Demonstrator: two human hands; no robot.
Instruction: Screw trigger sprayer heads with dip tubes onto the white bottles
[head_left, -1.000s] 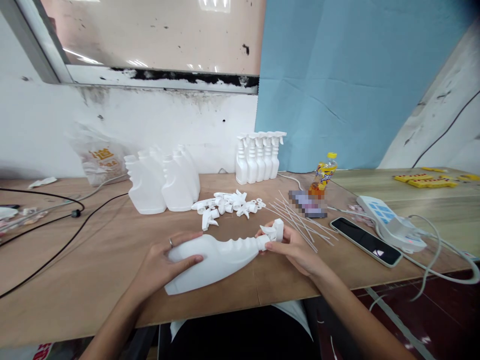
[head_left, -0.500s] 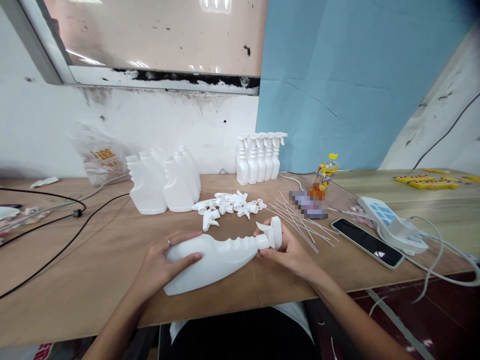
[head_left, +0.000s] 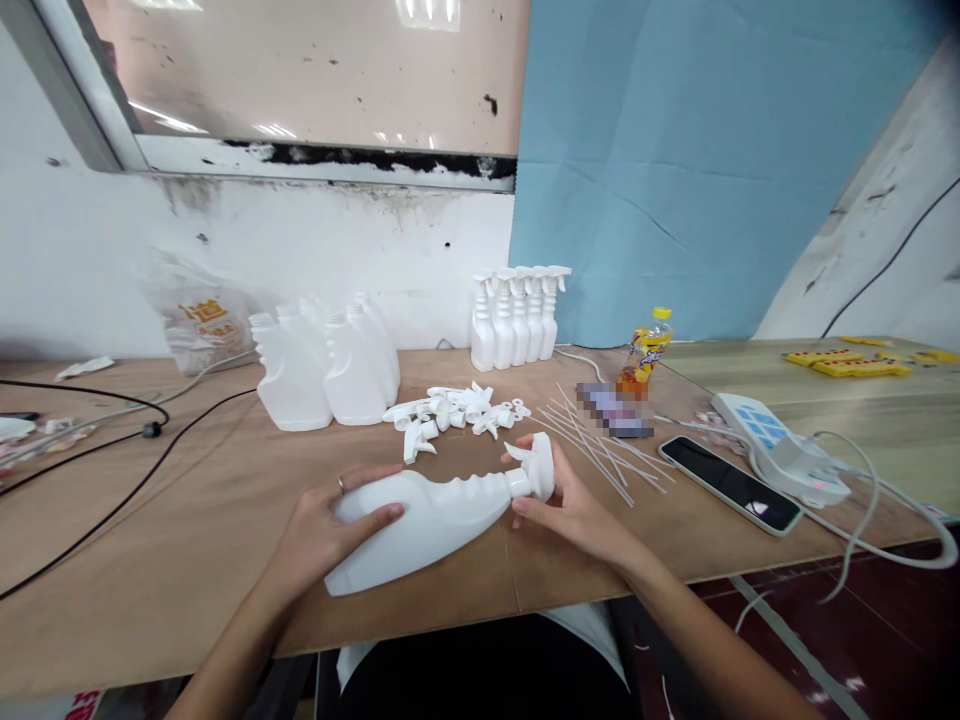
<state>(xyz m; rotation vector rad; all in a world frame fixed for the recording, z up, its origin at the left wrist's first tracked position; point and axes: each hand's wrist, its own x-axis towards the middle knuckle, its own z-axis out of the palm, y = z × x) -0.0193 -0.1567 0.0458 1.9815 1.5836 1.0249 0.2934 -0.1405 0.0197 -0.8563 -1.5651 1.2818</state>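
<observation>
Head view: our left hand [head_left: 319, 525] was wrapped around the base end of a white bottle [head_left: 427, 525], thumb on the near side and fingers over the far side, while our right hand [head_left: 581, 515] was closed around the trigger head [head_left: 538, 468] at the neck. The bottle lay tilted on its side above the near part of the table [head_left: 187, 560], its neck toward our right and its ridged grip facing away from us. The collar met the neck, but we could not tell how tightly it was seated, nor whether a tube ran inside. As we judged it, working well at that joint called for keeping the left hand steady on the broad body, without squeezing the thin-looking wall, and holding head and neck on one straight line. We thought the turning force belonged on the collar rather than on the trigger, which stuck out on the same side as the ridges. A slanted collar could cross its thread, and too hard a twist could roll the body in our palm. Loose trigger heads [head_left: 450, 408] lay beyond the bottle and thin tubes [head_left: 600, 450] beyond our right hand, so keeping our elbows low and motions small seemed wise.
</observation>
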